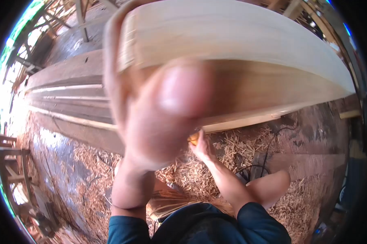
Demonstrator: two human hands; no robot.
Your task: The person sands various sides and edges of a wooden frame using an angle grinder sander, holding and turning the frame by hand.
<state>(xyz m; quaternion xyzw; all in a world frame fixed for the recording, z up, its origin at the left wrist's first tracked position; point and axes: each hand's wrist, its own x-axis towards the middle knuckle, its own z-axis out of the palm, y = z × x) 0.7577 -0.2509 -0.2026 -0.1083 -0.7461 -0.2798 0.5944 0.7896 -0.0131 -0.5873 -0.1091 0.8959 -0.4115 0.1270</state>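
Observation:
My left hand is large and blurred, close to the camera. Its thumb lies over the near side of a pale, curved wooden piece, and its fingers bend round the left end. The wood fills the upper middle and right of the view. Lower down, beneath the wood's lower edge, my right hand is closed round a small orange-yellow object, only partly visible.
A long ridged wooden structure extends to the left. Wood shavings cover the floor around my bent legs. A black cable runs at the right. Wooden frames stand at the left edge.

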